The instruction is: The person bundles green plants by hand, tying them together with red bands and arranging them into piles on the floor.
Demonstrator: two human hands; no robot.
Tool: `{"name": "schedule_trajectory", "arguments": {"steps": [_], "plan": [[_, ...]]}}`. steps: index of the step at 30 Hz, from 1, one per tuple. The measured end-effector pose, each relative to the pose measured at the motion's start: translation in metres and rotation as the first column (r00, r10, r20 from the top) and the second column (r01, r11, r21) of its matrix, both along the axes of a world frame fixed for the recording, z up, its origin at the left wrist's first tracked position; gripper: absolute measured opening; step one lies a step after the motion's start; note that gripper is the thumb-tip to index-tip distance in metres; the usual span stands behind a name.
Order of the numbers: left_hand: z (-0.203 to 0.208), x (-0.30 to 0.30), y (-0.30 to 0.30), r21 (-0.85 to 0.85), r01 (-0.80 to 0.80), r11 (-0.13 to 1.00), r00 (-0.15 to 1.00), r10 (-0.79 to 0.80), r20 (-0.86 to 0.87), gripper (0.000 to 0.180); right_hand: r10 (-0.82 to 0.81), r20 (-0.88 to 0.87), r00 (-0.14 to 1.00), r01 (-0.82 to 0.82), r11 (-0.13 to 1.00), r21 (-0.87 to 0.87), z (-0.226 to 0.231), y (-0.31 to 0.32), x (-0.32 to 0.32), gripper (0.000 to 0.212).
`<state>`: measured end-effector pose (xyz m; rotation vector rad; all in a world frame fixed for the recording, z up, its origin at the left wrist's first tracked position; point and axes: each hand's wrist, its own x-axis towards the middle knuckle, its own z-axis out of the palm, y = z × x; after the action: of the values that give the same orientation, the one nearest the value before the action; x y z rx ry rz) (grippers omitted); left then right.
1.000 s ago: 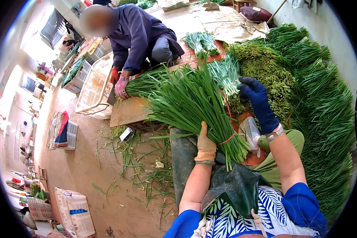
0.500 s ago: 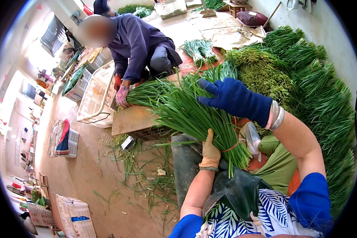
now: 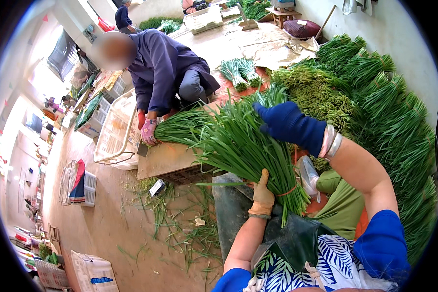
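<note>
A thick bunch of long green garlic chives [image 3: 250,143], tied with a red band near its base, leans over my lap. My left hand [image 3: 262,195] in a tan glove is closed around the bunch near the band. At the bunch's upper right side, my right hand [image 3: 289,122] in a dark blue knitted glove lies against the leaves. Its fingers are apart and partly bent, with no stalks clearly gripped. Dark waterproof cloth [image 3: 233,199] lies under the bunch. Beyond its leaf tips lie more chives [image 3: 182,127] on a board [image 3: 168,163].
Across from me, a crouching person in a dark jacket [image 3: 163,63] has gloved hands at the chives on the board. A white plastic crate [image 3: 117,131] stands beside them. Large piles of chives [image 3: 389,131] line the right wall. Loose leaves [image 3: 180,228] litter the floor.
My right hand has moved slightly right and down, its fingers more bent. The bunch has shifted a little down and right, with my left hand still around it.
</note>
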<state>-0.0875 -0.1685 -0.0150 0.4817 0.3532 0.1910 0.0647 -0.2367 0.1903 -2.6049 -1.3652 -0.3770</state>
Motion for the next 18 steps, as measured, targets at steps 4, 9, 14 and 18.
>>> {"name": "schedule_trajectory", "arguments": {"steps": [4, 9, 14, 18], "plan": [[-0.003, 0.002, -0.010, 0.165, -0.019, 0.986, 0.999, 0.012, 0.045, 0.039, 0.212, -0.026, 0.977, -0.199, 0.948, 0.248, -0.020, -0.005, 0.035, 0.023], [0.008, -0.001, -0.010, 0.086, 0.034, 0.996, 0.998, -0.038, 0.043, 0.039, 0.297, -0.311, 0.903, 0.032, 0.675, 0.737, 0.017, 0.001, 0.070, 0.008], [0.003, -0.002, -0.010, 0.128, 0.074, 0.989, 0.996, -0.079, 0.037, 0.040, 0.044, 0.271, 0.962, -0.037, 0.999, -0.032, 0.035, 0.009, 0.080, 0.063], [-0.001, -0.007, -0.007, 0.165, 0.088, 0.982, 0.993, -0.100, 0.068, 0.040, 0.167, 0.279, 0.946, -0.121, 0.977, -0.176, 0.040, 0.026, 0.079, 0.046]]}}
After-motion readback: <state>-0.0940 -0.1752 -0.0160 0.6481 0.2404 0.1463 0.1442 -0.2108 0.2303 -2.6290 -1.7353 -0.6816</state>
